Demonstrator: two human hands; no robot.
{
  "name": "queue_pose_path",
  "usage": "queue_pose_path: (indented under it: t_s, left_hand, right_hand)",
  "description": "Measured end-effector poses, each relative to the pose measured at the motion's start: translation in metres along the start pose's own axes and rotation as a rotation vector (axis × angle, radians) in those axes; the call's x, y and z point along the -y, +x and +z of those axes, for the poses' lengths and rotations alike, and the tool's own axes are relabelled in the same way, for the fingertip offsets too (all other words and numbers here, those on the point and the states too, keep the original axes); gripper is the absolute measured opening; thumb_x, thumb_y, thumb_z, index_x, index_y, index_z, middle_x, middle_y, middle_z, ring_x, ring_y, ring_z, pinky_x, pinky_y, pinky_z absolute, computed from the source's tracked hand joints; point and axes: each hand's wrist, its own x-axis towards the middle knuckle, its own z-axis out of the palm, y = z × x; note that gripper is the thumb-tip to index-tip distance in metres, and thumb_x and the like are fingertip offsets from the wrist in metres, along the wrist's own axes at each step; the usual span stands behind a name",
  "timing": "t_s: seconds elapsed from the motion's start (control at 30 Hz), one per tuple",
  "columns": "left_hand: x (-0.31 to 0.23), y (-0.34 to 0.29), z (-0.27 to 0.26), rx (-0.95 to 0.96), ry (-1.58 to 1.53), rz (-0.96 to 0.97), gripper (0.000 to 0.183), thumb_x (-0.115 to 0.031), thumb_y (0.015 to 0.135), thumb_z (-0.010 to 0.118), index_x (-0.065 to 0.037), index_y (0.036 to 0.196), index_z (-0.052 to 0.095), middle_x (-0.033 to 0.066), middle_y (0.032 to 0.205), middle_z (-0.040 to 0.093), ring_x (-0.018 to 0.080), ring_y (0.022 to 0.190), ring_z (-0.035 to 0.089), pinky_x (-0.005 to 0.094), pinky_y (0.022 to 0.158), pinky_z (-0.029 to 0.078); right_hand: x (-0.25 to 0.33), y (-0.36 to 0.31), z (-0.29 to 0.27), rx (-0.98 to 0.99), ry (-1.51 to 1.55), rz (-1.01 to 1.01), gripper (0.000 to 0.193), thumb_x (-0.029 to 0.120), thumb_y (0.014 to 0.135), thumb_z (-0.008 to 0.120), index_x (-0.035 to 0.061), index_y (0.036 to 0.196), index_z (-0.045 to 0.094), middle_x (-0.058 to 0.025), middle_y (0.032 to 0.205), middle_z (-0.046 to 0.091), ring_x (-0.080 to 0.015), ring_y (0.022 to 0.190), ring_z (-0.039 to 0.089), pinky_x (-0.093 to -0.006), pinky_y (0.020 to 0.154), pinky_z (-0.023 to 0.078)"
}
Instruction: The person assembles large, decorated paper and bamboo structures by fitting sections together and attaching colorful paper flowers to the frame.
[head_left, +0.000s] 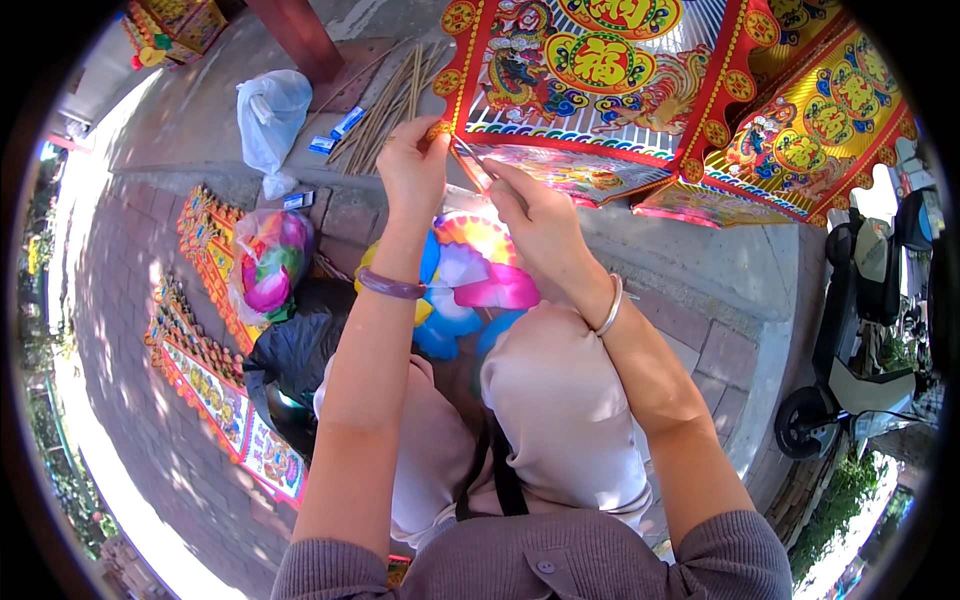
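Observation:
A large red-and-gold paper lantern (620,110), printed with dragon and bird patterns, stands in front of me at the upper middle. My left hand (412,165), wearing a purple bangle (392,285), pinches the lantern's lower left corner between thumb and fingers. Just to its right, my right hand (540,215), with a silver bangle (611,305), is closed around a slim, pointed metal tool (470,153). The tool's tip reaches up to the same corner, beside my left fingers. What kind of tool it is, I cannot make out.
A second lantern (800,150) stands right of the first. Thin sticks (390,105), small blue boxes (348,122) and a white plastic bag (272,115) lie beyond my left hand. Colourful paper flowers (470,265) sit by my knees. Flat printed panels (225,395) cover the left paving; a scooter (850,370) stands right.

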Motion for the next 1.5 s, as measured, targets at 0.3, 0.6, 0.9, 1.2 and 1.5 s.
queue_pose_path:
  t_s: [0.3, 0.6, 0.9, 1.2, 1.5]
  left_hand:
    - [-0.007, -0.001, 0.003, 0.0, 0.04, 0.033, 0.019, 0.003, 0.075, 0.065, 0.0, 0.093, 0.069, 0.0105, 0.078, 0.062, 0.0191, 0.066, 0.062, 0.0288, 0.063, 0.049]
    - [-0.015, 0.0, 0.006, 0.011, 0.12, 0.002, 0.019, 0.001, 0.075, 0.065, -0.001, 0.094, 0.07, 0.011, 0.078, 0.062, 0.0196, 0.066, 0.062, 0.0295, 0.063, 0.049]
    - [0.0, 0.004, 0.005, -0.008, 0.072, 0.009, 0.02, 0.001, 0.075, 0.066, -0.002, 0.095, 0.07, 0.0114, 0.078, 0.063, 0.0202, 0.066, 0.063, 0.0307, 0.063, 0.05]
    - [-0.006, 0.006, 0.008, -0.023, 0.101, -0.026, 0.021, 0.0, 0.075, 0.067, -0.001, 0.096, 0.07, 0.0106, 0.081, 0.063, 0.02, 0.068, 0.063, 0.0302, 0.064, 0.05]
    - [-0.004, 0.008, 0.004, -0.013, 0.128, -0.023, 0.021, -0.002, 0.075, 0.068, -0.002, 0.097, 0.07, 0.0106, 0.082, 0.064, 0.0199, 0.068, 0.063, 0.0301, 0.066, 0.05]
  right_hand:
    - [0.006, 0.002, 0.0, -0.006, -0.117, 0.014, 0.032, 0.01, 0.083, 0.062, 0.0048, 0.115, 0.061, -0.0173, 0.084, 0.067, -0.0325, 0.077, 0.066, -0.0364, 0.068, 0.052]
    - [-0.012, 0.004, 0.009, -0.033, 0.025, 0.048, 0.031, 0.012, 0.083, 0.061, 0.0069, 0.113, 0.063, -0.0163, 0.08, 0.067, -0.0332, 0.072, 0.065, -0.0398, 0.063, 0.051]
    - [-0.009, 0.008, 0.011, 0.014, 0.23, 0.186, 0.033, 0.017, 0.084, 0.06, 0.0112, 0.117, 0.062, -0.0153, 0.077, 0.066, -0.0331, 0.067, 0.064, -0.0408, 0.06, 0.051]
    - [-0.012, 0.011, 0.01, -0.02, -0.032, 0.017, 0.032, 0.014, 0.084, 0.06, 0.0095, 0.115, 0.063, -0.0137, 0.078, 0.065, -0.03, 0.063, 0.064, -0.0368, 0.057, 0.051]
    - [-0.003, 0.013, 0.008, -0.019, -0.467, -0.149, 0.033, 0.013, 0.085, 0.058, 0.0082, 0.117, 0.063, -0.0144, 0.082, 0.065, -0.0273, 0.062, 0.063, -0.0347, 0.056, 0.051]
